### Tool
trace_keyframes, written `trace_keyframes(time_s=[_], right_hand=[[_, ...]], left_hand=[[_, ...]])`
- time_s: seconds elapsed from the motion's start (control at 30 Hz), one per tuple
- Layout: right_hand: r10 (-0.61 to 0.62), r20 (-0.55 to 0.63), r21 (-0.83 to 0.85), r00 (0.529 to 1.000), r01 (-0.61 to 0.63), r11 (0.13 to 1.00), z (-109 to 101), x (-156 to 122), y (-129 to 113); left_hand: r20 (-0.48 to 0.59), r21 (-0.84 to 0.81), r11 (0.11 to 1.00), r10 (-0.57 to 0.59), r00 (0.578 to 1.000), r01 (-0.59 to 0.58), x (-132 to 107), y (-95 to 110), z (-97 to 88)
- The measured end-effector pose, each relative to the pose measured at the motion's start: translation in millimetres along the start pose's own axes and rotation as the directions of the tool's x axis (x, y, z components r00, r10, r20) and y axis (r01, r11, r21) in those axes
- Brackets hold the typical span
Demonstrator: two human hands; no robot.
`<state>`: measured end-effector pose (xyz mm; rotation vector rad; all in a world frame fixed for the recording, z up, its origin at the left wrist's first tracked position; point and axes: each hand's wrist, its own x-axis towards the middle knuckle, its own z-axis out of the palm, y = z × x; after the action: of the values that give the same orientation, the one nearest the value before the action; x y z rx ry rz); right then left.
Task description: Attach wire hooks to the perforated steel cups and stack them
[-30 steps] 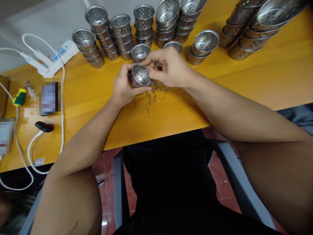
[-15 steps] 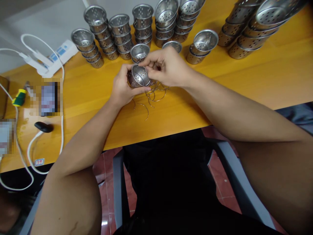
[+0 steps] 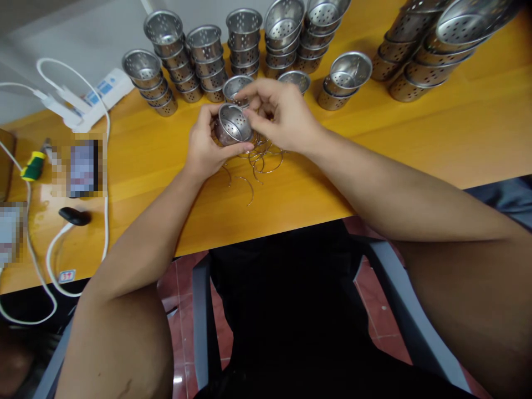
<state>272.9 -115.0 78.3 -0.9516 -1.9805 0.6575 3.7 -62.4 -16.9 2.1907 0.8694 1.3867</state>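
My left hand [image 3: 203, 141] is wrapped around a small perforated metal strainer basket [image 3: 235, 124], tilted so that its open top and holed bottom face me. The thumb lies along its lower side. At the basket's upper right rim is my right hand [image 3: 282, 113], with thumb and index finger bent close together in a pinch. Whatever is between those fingertips is too small to make out. Several thin curved wires [image 3: 261, 160] lie loose on the table beneath and beside the hands. Just behind, another strainer basket [image 3: 236, 87] stands partly covered by the right hand.
Stacks of strainer baskets [image 3: 205, 58] line the back of the yellow table [image 3: 299, 188], with taller stacks [image 3: 419, 72] at the right. On the left are a power strip [image 3: 100, 97] with white cables, a green-yellow screwdriver [image 3: 33, 165] and a black object [image 3: 75, 215].
The held basket and my left hand have shifted slightly left and up. My right thumb and index finger have parted a little at the rim.
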Motion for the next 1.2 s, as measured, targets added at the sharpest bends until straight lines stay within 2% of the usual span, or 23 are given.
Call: trace_keyframes(time_s=[0.13,0.23,0.4,0.53,0.7,0.8,0.87,0.93,1.03,1.07,1.1,1.13,1.2], right_hand=[[-0.058,0.005,-0.103,0.998,0.058,0.993,-12,-2,-12],[-0.051,0.079,-0.167,0.996,0.063,0.984,-16,-3,-18],[-0.094,0.179,-0.164,0.979,0.124,0.979,-12,-3,-11],[-0.152,0.241,-0.129,0.959,0.186,0.974,-9,-4,-3],[-0.177,0.225,-0.168,0.958,0.217,0.962,-12,-8,-14],[-0.222,0.268,-0.135,0.937,0.265,0.955,-15,-8,-19],[-0.263,0.321,-0.129,0.91,0.317,0.94,-23,-5,-19],[-0.255,0.351,-0.184,0.901,0.333,0.925,-40,-2,-19],[-0.132,0.273,-0.408,0.953,0.238,0.881,-84,2,-24],[-0.078,0.206,-0.499,0.976,0.173,0.849,-102,1,-26],[0.025,0.131,-0.578,0.991,0.056,0.814,-119,0,-28],[0.145,0.024,-0.632,0.989,-0.097,0.769,-135,-2,-29],[0.323,-0.166,-0.691,0.932,-0.344,0.636,-163,-7,-25]], left_hand=[[-0.037,-0.058,0.998,0.009,0.999,-0.011,2,-8,-0.9],[-0.035,-0.097,0.992,0.077,0.996,-0.08,2,-21,-3.1],[-0.019,-0.082,0.991,0.103,0.995,-0.104,1,-34,-5.2],[-0.019,-0.081,0.99,0.118,0.993,-0.119,1,-32,-6.2],[0.008,-0.085,0.99,0.116,0.993,-0.115,1,-25,-7.2],[0.052,-0.109,0.985,0.142,0.988,-0.136,-2,-22,-5.4],[0.089,-0.143,0.979,0.161,0.983,-0.147,-5,-20,-4.5],[0.134,-0.156,0.98,0.147,0.98,-0.125,-7,-19,-5.4],[0.172,-0.121,0.989,0.104,0.98,-0.083,-8,-17,-10.7],[0.171,-0.103,0.991,0.1,0.98,-0.083,-8,-16,-12.8],[0.165,-0.086,0.992,0.104,0.981,-0.091,-7,-15,-14.6],[0.158,-0.072,0.992,0.113,0.981,-0.102,-7,-14,-16.0],[0.15,-0.048,0.991,0.133,0.98,-0.127,-5,-11,-17.4]])
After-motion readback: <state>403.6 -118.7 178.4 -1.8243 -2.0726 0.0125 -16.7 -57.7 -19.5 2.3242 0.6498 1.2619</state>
